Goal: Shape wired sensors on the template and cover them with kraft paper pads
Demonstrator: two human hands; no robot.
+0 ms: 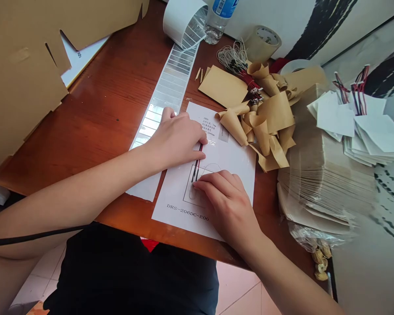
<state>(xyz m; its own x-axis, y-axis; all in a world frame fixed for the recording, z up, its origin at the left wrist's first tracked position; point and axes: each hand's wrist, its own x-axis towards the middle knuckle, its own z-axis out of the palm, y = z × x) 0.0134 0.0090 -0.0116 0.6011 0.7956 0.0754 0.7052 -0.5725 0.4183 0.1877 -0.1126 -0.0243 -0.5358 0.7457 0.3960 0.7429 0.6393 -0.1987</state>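
A printed white sheet (174,205), marked DRS-206DC-E00 along its near edge, lies on the wooden table. Across it runs a red-and-black wire lead (198,162), its dark lower ends over a printed rectangle. My left hand (179,135) rests on the sheet from the left, thumb and forefinger closed about the upper part of the lead. A thin pale wire (213,165) loops beside my right hand (228,197). The right fingertips pinch at the lead's lower end inside the rectangle; exactly which strand they grip is partly hidden.
Left of the sheet runs a strip of labels (169,87) from a roll. Brown paper pieces (265,118), a bundle of wire leads (238,61), tape (262,41) and a bottle (218,22) stand behind. Stacked paper (315,188) is at right, cardboard (22,87) at left.
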